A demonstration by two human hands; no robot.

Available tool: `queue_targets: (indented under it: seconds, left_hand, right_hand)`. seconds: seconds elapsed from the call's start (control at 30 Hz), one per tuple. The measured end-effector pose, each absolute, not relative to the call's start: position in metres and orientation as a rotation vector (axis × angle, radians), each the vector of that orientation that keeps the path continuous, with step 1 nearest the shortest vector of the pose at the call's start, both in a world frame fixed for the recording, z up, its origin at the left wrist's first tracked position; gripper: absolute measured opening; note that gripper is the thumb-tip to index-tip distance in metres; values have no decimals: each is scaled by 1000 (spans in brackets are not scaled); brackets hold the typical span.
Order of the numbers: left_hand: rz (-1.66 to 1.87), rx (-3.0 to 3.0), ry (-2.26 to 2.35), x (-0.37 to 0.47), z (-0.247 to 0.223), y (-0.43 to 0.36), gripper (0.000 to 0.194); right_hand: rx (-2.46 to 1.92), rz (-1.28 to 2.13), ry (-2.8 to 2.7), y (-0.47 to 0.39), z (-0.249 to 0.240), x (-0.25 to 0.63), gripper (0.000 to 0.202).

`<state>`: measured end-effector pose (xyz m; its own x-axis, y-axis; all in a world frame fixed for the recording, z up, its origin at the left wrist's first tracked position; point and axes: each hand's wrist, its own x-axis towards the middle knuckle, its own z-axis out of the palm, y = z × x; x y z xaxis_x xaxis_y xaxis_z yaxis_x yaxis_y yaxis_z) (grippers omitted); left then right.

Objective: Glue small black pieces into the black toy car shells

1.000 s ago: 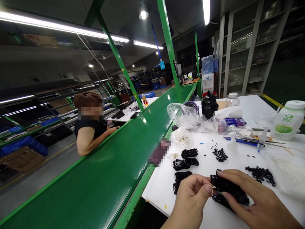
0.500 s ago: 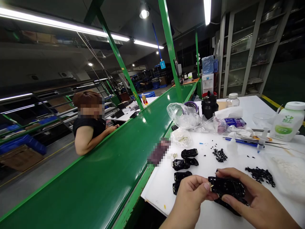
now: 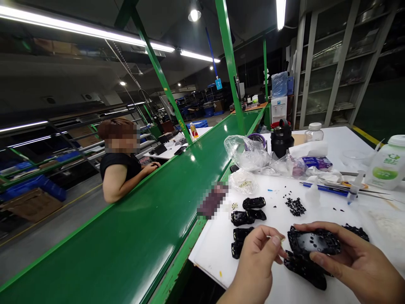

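My right hand [image 3: 357,253] grips a black toy car body [image 3: 313,241], tilted so its glossy face with small dark holes shows. Just left of it, my left hand [image 3: 261,257] pinches a tiny pale piece [image 3: 282,241] between thumb and forefinger, close to the car's end but apart from it. Below the held car, another black car body [image 3: 305,271] lies on the white tabletop [image 3: 215,253]. Several more black car bodies [image 3: 242,218] lie beyond my left hand, which partly covers the nearest ones.
Small black parts form a pile [image 3: 295,207]; a second pile [image 3: 357,232] is partly behind my right hand. A plastic bag of tiny pieces [image 3: 243,181], tweezers, a syringe [image 3: 355,188] and a white bottle [image 3: 386,164] stand around. A green conveyor [image 3: 136,223] runs left; a person sits across it.
My right hand has turned the car body so its glossy face shows. My left hand has drawn slightly away from the car's end, still pinching. The view has shifted a little.
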<state>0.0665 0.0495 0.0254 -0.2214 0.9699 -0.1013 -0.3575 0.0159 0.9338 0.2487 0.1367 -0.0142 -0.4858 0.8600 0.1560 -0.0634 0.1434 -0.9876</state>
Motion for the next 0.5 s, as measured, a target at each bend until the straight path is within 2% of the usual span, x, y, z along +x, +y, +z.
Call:
queue_targets:
  seconds: [0.5]
  left_hand:
    - [1548,1192,1467,65,33,46,23]
  right_hand:
    - [-669,1528,-1530,112,30,235,35]
